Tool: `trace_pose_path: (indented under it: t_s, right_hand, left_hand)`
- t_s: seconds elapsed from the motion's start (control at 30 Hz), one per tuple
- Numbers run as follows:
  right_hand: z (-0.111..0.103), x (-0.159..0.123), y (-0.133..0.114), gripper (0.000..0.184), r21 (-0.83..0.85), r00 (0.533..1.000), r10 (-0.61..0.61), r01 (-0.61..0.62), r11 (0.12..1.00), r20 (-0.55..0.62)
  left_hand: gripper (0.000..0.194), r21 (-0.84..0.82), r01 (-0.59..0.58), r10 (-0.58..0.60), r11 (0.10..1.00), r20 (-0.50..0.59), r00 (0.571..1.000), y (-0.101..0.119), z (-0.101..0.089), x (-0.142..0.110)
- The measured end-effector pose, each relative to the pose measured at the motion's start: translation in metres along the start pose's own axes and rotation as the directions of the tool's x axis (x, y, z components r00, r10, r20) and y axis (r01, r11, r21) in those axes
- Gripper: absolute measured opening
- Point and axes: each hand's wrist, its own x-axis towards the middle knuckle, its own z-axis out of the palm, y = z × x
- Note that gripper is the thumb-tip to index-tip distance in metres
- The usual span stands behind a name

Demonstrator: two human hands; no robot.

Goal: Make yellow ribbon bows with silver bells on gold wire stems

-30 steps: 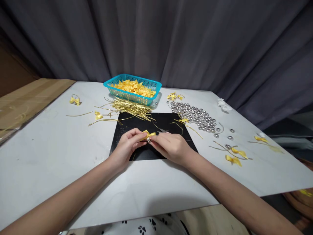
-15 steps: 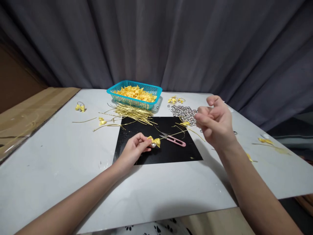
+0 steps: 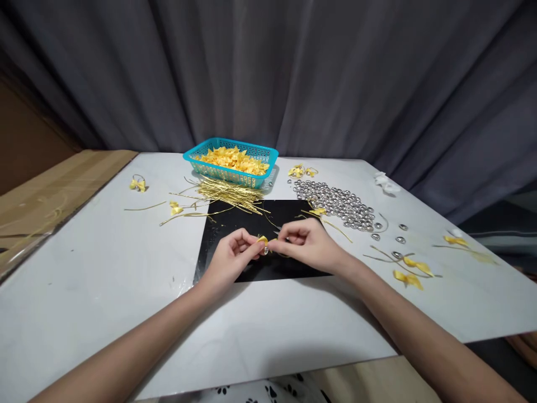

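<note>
Yellow bow [image 3: 262, 239] stayed pinched in the left hand [image 3: 230, 254] as the right hand [image 3: 312, 244] returned, fingertips nearly together, hold unclear, bringing both to the work.

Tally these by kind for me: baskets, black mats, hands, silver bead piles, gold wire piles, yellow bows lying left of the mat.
Teal basket: 1
Black mat: 1
Left hand, right hand: 2
Silver bead pile: 1
Gold wire pile: 1
Yellow bows: 2
Total: 8
</note>
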Motion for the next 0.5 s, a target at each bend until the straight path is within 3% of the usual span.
trace_pose_path:
  t_s: [0.2,0.33,0.5]
  right_hand:
    - [0.018,0.002,0.008,0.039,0.088,0.986,0.156,-0.161,0.983,0.064]
    - [0.017,-0.001,0.004,0.037,-0.023,0.989,0.147,-0.147,0.989,-0.008]
    - [0.022,-0.004,0.001,0.03,-0.105,0.989,0.09,-0.102,0.989,-0.115]
  left_hand:
    - [0.022,-0.195,0.063,-0.061,0.979,0.015,0.998,0.0,-0.003,-0.001]
    - [0.013,-0.275,0.094,-0.092,0.957,0.021,0.996,-0.001,-0.005,0.0]
    - [0.022,-0.213,0.098,-0.093,0.972,0.034,0.995,-0.003,-0.005,0.002]
